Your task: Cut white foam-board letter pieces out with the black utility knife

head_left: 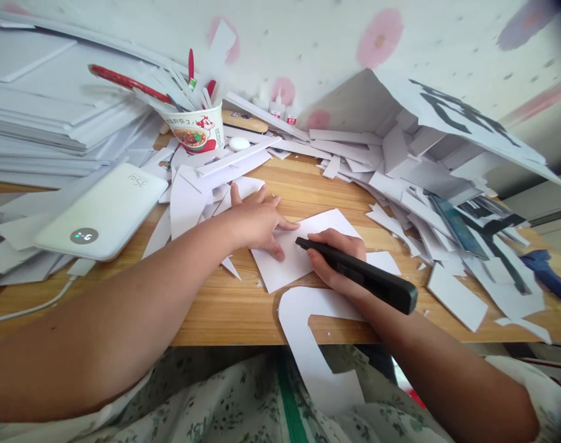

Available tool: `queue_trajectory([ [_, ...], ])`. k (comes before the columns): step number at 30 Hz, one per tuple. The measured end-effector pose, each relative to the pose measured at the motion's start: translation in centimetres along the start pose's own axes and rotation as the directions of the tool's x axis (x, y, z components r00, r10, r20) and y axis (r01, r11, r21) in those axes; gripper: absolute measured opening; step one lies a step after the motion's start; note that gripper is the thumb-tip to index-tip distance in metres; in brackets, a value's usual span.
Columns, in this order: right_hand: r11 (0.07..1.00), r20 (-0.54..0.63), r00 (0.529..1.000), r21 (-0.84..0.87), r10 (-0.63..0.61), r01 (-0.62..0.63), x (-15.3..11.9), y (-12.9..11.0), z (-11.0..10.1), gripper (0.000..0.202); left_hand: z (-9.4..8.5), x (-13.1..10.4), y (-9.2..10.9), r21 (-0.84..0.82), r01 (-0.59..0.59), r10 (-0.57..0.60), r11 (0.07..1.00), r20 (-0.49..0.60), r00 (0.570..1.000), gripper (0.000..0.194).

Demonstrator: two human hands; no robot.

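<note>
Head view: at the centre of the frame, I am seeing a white board piece (280, 271) lying flat on the wooden table (225, 320). The left hand (257, 224) is spreading its fingers across it, gripping nothing. The right hand (347, 242) is grasping a black tool (363, 274), tip pointing toward the board. At lower centre, a hook-shaped white cutout (303, 344) is overhanging the table's edge.

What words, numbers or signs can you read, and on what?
White power bank: apparently "35W"; its lit display is too blurred.
Paper cup: printed characters, too blurred to read.
Small bottles: red labels, too small.
White board at right: large black marks, too steeply angled to read.
</note>
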State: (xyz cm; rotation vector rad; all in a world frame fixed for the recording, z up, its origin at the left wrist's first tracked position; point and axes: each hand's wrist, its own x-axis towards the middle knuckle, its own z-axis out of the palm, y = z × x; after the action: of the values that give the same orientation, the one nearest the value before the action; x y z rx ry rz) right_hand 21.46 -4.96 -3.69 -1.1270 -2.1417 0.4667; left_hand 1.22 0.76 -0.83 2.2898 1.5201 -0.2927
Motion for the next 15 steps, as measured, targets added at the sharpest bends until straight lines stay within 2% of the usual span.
queue_trajectory([
  [4,0.999,0.002,0.999,0.005,-0.047,0.047,-0.13,0.54,0.16,0.003,-0.03,-0.03,0.09,-0.003,0.013,-0.013,1.000,-0.011,1.000,0.078],
  [15,0.997,0.001,0.997,0.001,-0.074,0.074,-0.70,1.12,-0.15,0.003,0.37,0.24,-0.27,-0.034,0.007,-0.008,0.999,-0.029,1.000,0.076],
])
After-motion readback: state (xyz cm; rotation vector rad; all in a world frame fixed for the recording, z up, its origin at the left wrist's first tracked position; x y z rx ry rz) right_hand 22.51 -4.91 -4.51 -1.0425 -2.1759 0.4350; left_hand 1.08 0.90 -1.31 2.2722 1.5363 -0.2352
